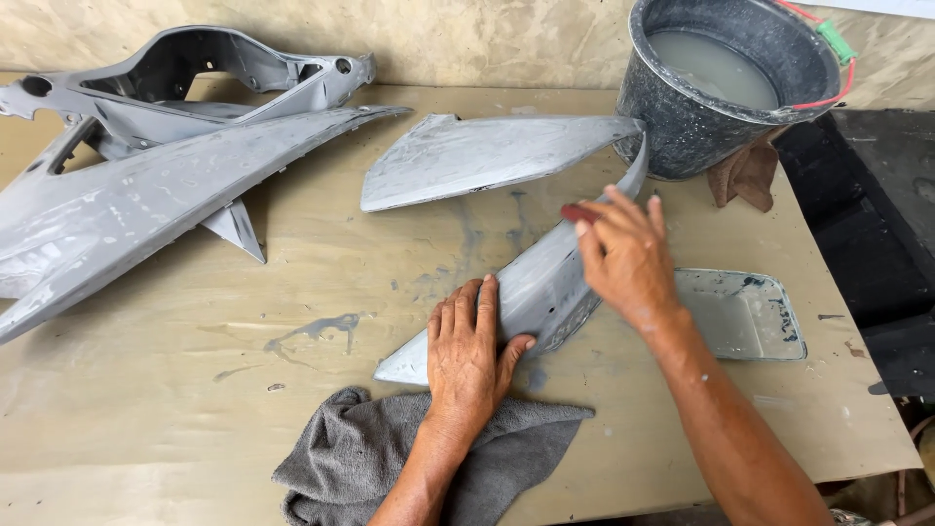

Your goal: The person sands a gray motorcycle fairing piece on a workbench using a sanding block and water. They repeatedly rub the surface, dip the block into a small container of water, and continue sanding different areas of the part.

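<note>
Grey fairing panel (545,278) lying mid-table (243,390), pinned flat under left hand (467,351), right hand (623,253) pinching small red pad (579,212) against its upper edge; grey rag (351,458) beneath wrist, water bucket (682,117) beyond.

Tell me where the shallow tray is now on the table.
In the head view, the shallow tray lies on the right side of the table, just right of the right hand and in front of the bucket.
</note>
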